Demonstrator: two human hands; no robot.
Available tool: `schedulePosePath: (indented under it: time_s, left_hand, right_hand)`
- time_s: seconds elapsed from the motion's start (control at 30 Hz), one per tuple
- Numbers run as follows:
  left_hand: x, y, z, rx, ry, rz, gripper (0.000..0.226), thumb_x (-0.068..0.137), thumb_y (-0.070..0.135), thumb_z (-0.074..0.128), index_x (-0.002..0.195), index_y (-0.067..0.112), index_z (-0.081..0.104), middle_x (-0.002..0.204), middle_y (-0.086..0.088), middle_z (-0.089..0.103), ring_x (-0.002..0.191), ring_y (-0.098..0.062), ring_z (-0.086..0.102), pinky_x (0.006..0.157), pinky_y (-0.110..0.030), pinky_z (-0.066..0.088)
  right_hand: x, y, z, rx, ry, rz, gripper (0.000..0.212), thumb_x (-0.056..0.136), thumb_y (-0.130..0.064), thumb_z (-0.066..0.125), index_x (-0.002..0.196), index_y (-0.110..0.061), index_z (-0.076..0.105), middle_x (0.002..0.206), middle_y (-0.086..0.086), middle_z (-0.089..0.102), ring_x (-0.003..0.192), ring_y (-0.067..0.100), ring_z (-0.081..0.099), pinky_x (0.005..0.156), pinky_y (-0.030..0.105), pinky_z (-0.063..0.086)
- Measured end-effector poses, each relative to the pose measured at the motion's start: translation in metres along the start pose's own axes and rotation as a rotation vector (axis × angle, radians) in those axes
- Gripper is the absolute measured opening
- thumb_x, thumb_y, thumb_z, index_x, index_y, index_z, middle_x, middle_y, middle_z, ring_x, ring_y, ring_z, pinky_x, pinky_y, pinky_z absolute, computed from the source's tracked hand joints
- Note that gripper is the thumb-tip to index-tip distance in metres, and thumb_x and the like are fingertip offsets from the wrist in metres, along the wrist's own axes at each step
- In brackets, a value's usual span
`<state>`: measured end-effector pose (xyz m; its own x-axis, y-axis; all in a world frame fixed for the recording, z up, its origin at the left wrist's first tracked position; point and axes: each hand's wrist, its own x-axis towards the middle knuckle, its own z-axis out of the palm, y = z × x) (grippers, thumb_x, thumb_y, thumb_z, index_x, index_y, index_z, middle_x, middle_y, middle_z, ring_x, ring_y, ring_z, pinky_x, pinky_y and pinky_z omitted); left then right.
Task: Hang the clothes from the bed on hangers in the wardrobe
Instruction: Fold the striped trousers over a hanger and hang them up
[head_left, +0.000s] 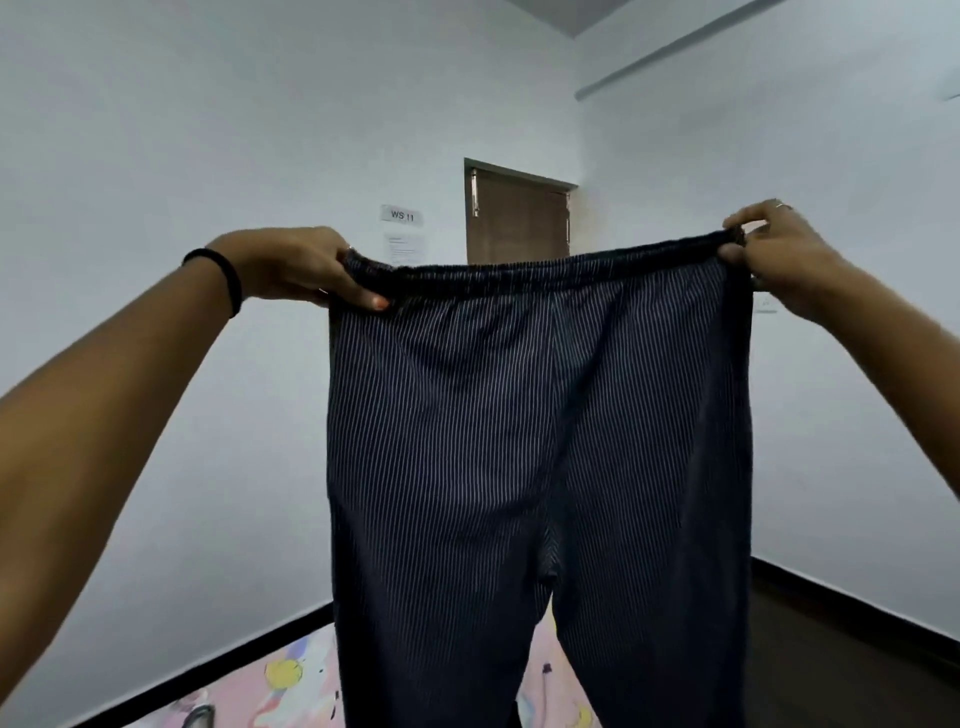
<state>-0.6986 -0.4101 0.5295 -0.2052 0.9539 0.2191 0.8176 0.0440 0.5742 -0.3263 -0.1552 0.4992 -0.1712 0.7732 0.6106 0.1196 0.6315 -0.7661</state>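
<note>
- Item in hand: 1 pair of dark navy trousers with thin white pinstripes and a gathered elastic waistband (540, 415), held up in the air in front of the person, front panel facing the camera.
- Left hand (306, 270): fingers curled over the left end of the waistband, thumb pressed on the near side of the cloth; a firm pinch, nothing else held. A black band (228, 280) sits on that wrist.
- Right hand (769, 249): thumb and fingers closed on the right end of the waistband, the fabric bunched between them. A ring shows on 1 finger.
- Waistband is drawn nearly straight between the 2 hands, sagging slightly at the middle. Both legs hang down freely and run out of the bottom of the view; hems not visible.
- Below the trousers: a pink printed bedsheet with cartoon shapes (291, 680), so the garment is off the bed, hanging above it.
- Background: white walls, a brown wooden door (519, 218), a small white wall sign reading "WS 11" (402, 215).
- Progress, judged: the garment is lifted and spread out, which reads as the start of handling this piece. No hanger and no wardrobe appear in view, so threading onto a hanger and hanging remain.
- Count of clothes already hung or left on the bed: cannot tell from this view.
</note>
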Motion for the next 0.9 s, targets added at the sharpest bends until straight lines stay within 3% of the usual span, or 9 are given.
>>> schedulePosePath:
  time_s: [0.07, 0.17, 0.3, 0.4, 0.53, 0.63, 0.73, 0.8, 0.9]
  left_hand:
    - [-0.001, -0.009, 0.0, -0.05, 0.022, -0.016, 0.075, 0.04, 0.049, 0.093, 0.105, 0.018, 0.073, 0.109, 0.002, 0.072, 0.107, -0.013, 0.064, 0.094, -0.032, 0.048]
    - [-0.005, -0.014, 0.012, -0.263, 0.078, 0.035, 0.044, 0.065, 0.032, 0.082, 0.106, 0.02, 0.071, 0.108, 0.002, 0.071, 0.107, -0.016, 0.064, 0.089, -0.035, 0.052]
    - [-0.01, -0.019, 0.013, -0.439, 0.147, 0.178, 0.051, 0.041, 0.044, 0.093, 0.086, 0.023, 0.079, 0.103, 0.0, 0.073, 0.089, -0.007, 0.069, 0.07, -0.02, 0.055]
    - [-0.02, -0.013, 0.007, -0.578, 0.122, 0.295, 0.057, 0.03, 0.052, 0.094, 0.074, 0.02, 0.079, 0.085, 0.003, 0.075, 0.079, -0.006, 0.07, 0.066, -0.017, 0.054]
    - [-0.027, -0.004, 0.01, -0.668, 0.065, 0.344, 0.055, 0.034, 0.056, 0.092, 0.07, 0.018, 0.078, 0.078, 0.004, 0.074, 0.071, -0.007, 0.07, 0.063, -0.019, 0.055]
    - [-0.007, -0.001, 0.021, -0.562, 0.228, 0.134, 0.047, 0.05, 0.044, 0.091, 0.081, 0.011, 0.076, 0.088, -0.001, 0.072, 0.078, -0.011, 0.068, 0.062, -0.019, 0.054]
    - [0.017, 0.001, 0.036, -0.462, 0.495, -0.039, 0.021, 0.075, 0.02, 0.08, 0.077, 0.007, 0.063, 0.076, -0.005, 0.061, 0.067, -0.014, 0.057, 0.057, -0.022, 0.046]
    - [0.031, 0.008, 0.046, -0.502, 0.581, -0.058, 0.027, 0.076, 0.012, 0.079, 0.066, 0.01, 0.054, 0.068, -0.005, 0.055, 0.061, -0.015, 0.054, 0.052, -0.022, 0.044]
    - [0.048, 0.032, 0.065, -0.608, 0.575, -0.04, 0.027, 0.072, 0.004, 0.08, 0.087, 0.005, 0.058, 0.079, -0.005, 0.06, 0.073, -0.017, 0.06, 0.052, -0.024, 0.049]
  right_hand:
    - [-0.007, 0.003, -0.002, 0.046, -0.083, 0.001, 0.031, 0.095, 0.003, 0.05, 0.12, -0.015, 0.051, 0.078, 0.0, 0.047, 0.068, 0.009, 0.049, 0.058, 0.021, 0.046]
    - [-0.017, 0.005, -0.009, 0.075, -0.2, 0.032, 0.024, 0.096, 0.005, 0.046, 0.116, -0.005, 0.056, 0.089, 0.002, 0.059, 0.081, 0.008, 0.057, 0.064, 0.008, 0.05]
    - [-0.027, -0.01, -0.029, 0.116, -0.321, -0.017, 0.019, 0.094, 0.004, 0.048, 0.098, -0.007, 0.064, 0.091, -0.001, 0.068, 0.094, 0.011, 0.06, 0.073, 0.011, 0.053]
    - [-0.033, -0.022, -0.053, 0.333, -0.438, -0.093, 0.021, 0.08, -0.014, 0.064, 0.1, -0.013, 0.068, 0.098, -0.006, 0.071, 0.099, 0.008, 0.062, 0.081, 0.018, 0.053]
    - [-0.045, -0.021, -0.059, 0.497, -0.569, -0.127, 0.028, 0.066, -0.027, 0.075, 0.093, -0.026, 0.07, 0.094, -0.006, 0.069, 0.084, 0.007, 0.066, 0.071, 0.022, 0.055]
    - [-0.042, -0.01, -0.042, 0.238, -0.416, 0.03, 0.011, 0.084, -0.016, 0.064, 0.092, -0.024, 0.065, 0.075, -0.012, 0.063, 0.06, 0.003, 0.056, 0.053, 0.016, 0.049]
    - [-0.036, 0.001, -0.025, 0.03, -0.219, 0.165, 0.014, 0.093, -0.007, 0.058, 0.104, -0.012, 0.065, 0.095, 0.002, 0.064, 0.079, 0.014, 0.058, 0.057, 0.019, 0.05]
    - [-0.036, -0.002, -0.014, 0.022, -0.118, 0.209, 0.007, 0.089, -0.004, 0.061, 0.094, -0.008, 0.065, 0.091, 0.008, 0.061, 0.085, 0.02, 0.057, 0.062, 0.026, 0.048]
    - [-0.038, -0.024, 0.006, 0.03, -0.055, 0.226, 0.011, 0.083, -0.001, 0.064, 0.092, -0.005, 0.058, 0.083, 0.011, 0.056, 0.073, 0.02, 0.057, 0.057, 0.028, 0.047]
